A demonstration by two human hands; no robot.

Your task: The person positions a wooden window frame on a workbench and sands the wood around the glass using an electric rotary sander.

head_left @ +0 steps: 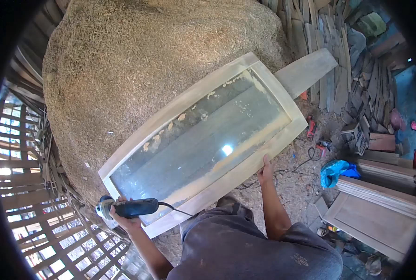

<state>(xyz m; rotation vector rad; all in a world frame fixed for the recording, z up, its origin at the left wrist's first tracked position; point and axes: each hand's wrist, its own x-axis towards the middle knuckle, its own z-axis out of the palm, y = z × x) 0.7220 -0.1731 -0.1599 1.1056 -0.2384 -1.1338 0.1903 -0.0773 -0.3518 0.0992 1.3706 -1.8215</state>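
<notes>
A wooden frame (170,112) with a glass pane (194,140) lies slanted in front of me on a plank, its glass marked with tan patches. My left hand (126,220) is closed round a dark angle grinder (135,208) at the frame's lower left corner; the tool's head points left and its cord runs right toward my body. My right hand (266,171) rests on the frame's near edge, thumb on top, the other fingers hidden beneath.
A large sawdust heap (124,60) rises behind the frame. Wood scraps (334,70) are piled at the right, with a red tool (311,128), a blue bag (334,173) and wooden panels (371,219) nearer. A slatted lattice (26,186) stands at the left.
</notes>
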